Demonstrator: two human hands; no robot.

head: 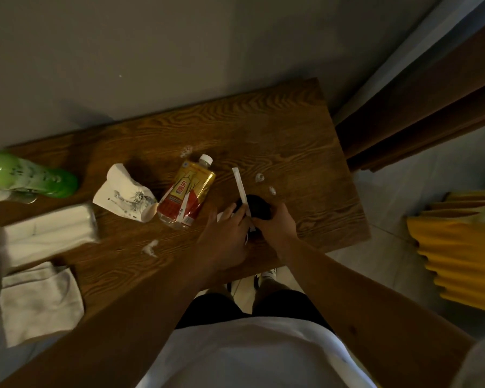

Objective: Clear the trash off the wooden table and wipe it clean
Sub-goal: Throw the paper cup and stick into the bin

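Both hands meet at the near edge of the wooden table [277, 130]: my left hand [230, 228] pinches the white paper stick [241, 191], and my right hand [277, 222] curls around a dark round object [256, 205]. I judge it best to lift them together, then reach farther for the bottle [186, 191], the crumpled paper bag [126, 191] and the scattered scraps.

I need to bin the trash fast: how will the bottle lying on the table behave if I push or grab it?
The bottle lies on its side, so a push would probably roll it. It looks nearly empty, likely light. The clear plastic may crumple when squeezed; its white cap looks on, so spills seem unlikely.
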